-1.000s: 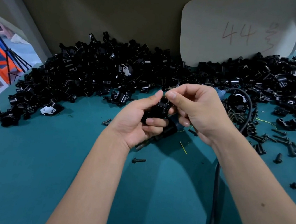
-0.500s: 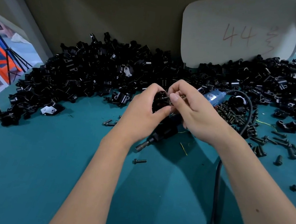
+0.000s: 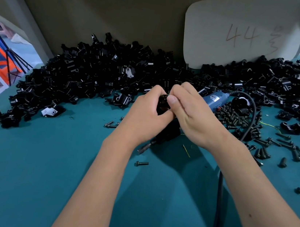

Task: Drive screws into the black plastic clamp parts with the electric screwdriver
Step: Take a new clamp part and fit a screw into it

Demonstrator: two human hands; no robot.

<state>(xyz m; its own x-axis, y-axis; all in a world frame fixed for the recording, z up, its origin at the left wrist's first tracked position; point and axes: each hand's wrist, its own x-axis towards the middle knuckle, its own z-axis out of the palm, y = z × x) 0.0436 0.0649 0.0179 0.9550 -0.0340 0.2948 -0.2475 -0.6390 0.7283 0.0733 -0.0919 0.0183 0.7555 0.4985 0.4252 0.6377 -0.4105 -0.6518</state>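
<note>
The fingers (image 3: 173, 99) of the right hand (image 3: 194, 117) are pinched together at the top of a small black clamp (image 3: 163, 103). They probably hold a screw, but nothing of it shows between the tips, so I cannot tell. The left hand (image 3: 145, 116) curls round the clamp from the left, thumb and forefinger gripping its sides. Most of the part is hidden between the two hands.

The clamp looks to be stiff moulded plastic: light, hard and rather slick, unlikely to give under a firm squeeze. A grip across its flat sides, clear of the screw hole, seems the best hold, so that it cannot twist when the bit bites.

Just beyond the clamp, under the right hand, lies the screwdriver (image 3: 215, 99). Its blue body points away to the right and its dark tip (image 3: 143, 147) pokes out below the left wrist. Its cable (image 3: 217, 208) loops right of the clamp and runs back toward the person. Neither hand holds the tool, so driving has not begun.

Loose screws (image 3: 238, 118) are scattered right of the clamp, and one screw (image 3: 141, 163) lies nearer the person. A pile (image 3: 93, 75) of black parts banks up behind the clamp on the teal surface (image 3: 23, 173), with a card (image 3: 241, 34) marked 44 standing behind it.
</note>
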